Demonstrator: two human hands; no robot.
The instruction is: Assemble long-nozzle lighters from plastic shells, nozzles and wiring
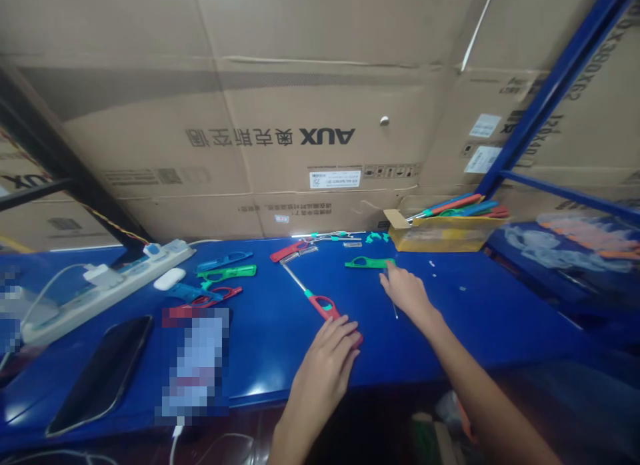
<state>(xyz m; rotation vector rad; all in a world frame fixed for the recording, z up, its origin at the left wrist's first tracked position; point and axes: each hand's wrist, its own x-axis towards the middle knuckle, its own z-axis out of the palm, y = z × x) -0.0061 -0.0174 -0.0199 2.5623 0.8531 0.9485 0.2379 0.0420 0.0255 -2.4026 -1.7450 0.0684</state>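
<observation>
My left hand (327, 355) is closed over the handle of a red gas lighter (325, 306) on the blue table; its long metal tube points away to the upper left. Farther right, my right hand (407, 290) reaches forward with the index finger at the right end of a green lighter shell (369, 262). Its other fingers are curled. From beneath them sticks a thin metal rod (395, 310), whose upper part is hidden. Behind the held lighter lie a red lighter shell (291, 250) and metal tubes (303, 252).
Blue shells (225, 260), green shells (230, 272) and a white power strip (110, 288) lie left, with a black phone (103, 375) nearer. Small turquoise parts (376, 238) sit beside a yellow box (445, 235) of lighters. Plastic bags (565, 245) are far right; cardboard (270, 98) stands behind.
</observation>
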